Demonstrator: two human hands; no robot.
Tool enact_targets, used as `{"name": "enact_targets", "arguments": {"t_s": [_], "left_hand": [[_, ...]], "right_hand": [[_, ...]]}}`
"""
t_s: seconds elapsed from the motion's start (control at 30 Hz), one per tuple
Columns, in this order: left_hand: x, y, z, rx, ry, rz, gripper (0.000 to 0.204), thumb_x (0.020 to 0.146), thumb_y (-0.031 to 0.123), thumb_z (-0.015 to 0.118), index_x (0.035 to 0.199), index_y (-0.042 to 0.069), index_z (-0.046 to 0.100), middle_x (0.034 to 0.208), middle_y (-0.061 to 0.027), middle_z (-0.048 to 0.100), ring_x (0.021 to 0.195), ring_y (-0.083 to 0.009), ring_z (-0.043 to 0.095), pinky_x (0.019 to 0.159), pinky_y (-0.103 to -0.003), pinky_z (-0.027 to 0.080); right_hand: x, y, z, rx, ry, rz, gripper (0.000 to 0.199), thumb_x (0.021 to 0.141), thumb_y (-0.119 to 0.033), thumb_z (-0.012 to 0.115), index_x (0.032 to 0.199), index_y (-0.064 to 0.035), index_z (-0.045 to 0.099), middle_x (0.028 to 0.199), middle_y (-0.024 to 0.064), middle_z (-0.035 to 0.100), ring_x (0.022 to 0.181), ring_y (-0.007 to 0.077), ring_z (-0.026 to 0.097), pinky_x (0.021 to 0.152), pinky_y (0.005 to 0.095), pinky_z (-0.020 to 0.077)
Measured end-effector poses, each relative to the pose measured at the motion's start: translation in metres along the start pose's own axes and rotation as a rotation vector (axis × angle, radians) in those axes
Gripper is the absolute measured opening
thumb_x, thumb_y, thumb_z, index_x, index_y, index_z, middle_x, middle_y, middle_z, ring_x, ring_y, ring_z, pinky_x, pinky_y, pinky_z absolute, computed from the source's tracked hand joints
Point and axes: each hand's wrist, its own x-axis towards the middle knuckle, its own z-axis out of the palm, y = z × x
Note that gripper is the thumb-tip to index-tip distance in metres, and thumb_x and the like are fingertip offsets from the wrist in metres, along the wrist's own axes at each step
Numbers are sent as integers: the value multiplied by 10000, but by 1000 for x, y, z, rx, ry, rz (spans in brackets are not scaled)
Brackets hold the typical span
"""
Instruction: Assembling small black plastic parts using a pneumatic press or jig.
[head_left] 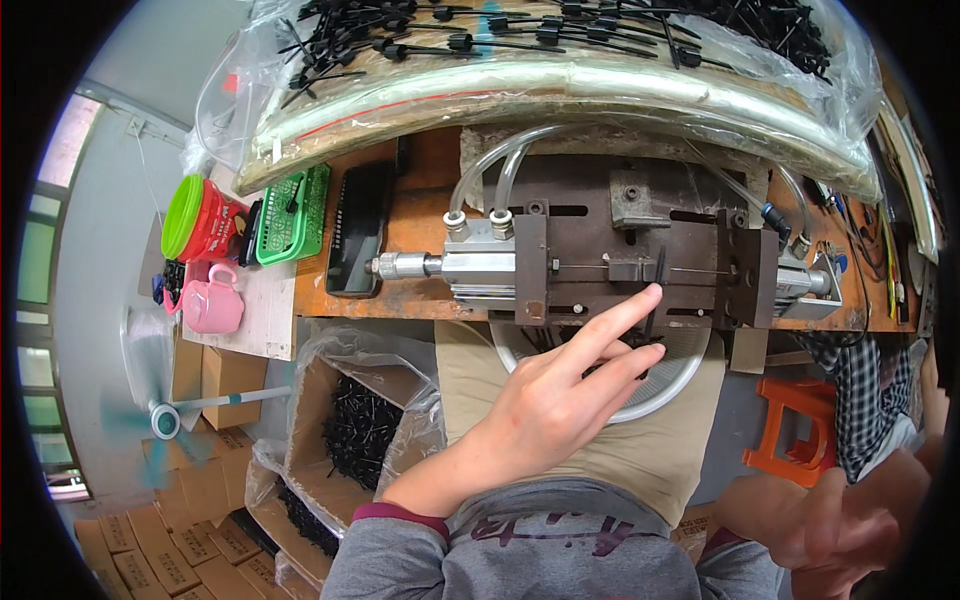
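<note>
My left hand (550, 400) reaches over the metal fixture (590, 220), back of the hand upward. One finger is stretched out, its tip at a thin black plastic strip (660, 265) standing by the small centre block (631, 268). The other fingers lie lower and apart, above a round mesh basket (690, 370) on my lap; dark bits under them cannot be made out. A thin metal rod (585, 266) runs into the block from the left. My right hand (820, 520) is raised close at the lower right, blurred, its fingers bent; whether it holds anything is unclear.
Plastic-covered board (560, 85) with black ties spans the back. A phone (356, 230), green basket (295, 215), red tub (205, 220) and pink mug (213, 302) stand left. Below are a box of black parts (360, 430), a fan (165, 420) and an orange stool (795, 430).
</note>
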Motion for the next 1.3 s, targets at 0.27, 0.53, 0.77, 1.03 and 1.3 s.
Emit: {"name": "enact_targets", "arguments": {"t_s": [0.27,0.53,0.77,1.03,1.3], "left_hand": [[-6,-6,10,94,18,-9,312,742,-30,772,1048,-39,710,1372,-265,573,863,-225,729,770,-331,586],[1,-6,23,431,19,37,262,734,35,764,989,-1,712,1325,-181,637,748,-217,705,663,-301,562],[9,-6,21,513,-20,13,266,693,63,793,946,30,715,1327,-156,642,633,-189,663,609,-285,537],[8,-7,18,516,-36,8,259,698,73,801,941,52,717,1322,-125,652,573,-189,634,576,-281,525],[7,-10,18,476,-24,21,250,715,88,802,948,62,714,1324,-116,653,563,-191,632,555,-286,527]], "right_hand": [[-2,8,2,-2,-14,24,571,833,-117,702,1306,36,420,1288,140,441,1069,206,436,808,409,393],[56,47,-18,-487,-14,202,455,917,-158,631,1291,50,477,1266,142,500,1059,165,469,874,346,385],[167,127,-39,-1379,-180,103,289,827,-182,737,1015,33,691,915,81,692,860,142,636,750,287,501],[251,189,-38,-1847,-755,681,552,708,-239,745,1150,69,623,1139,254,680,1095,380,648,870,417,549],[254,227,-51,-2115,-866,448,338,716,-172,764,988,13,688,966,189,717,934,328,706,802,421,578]]}}
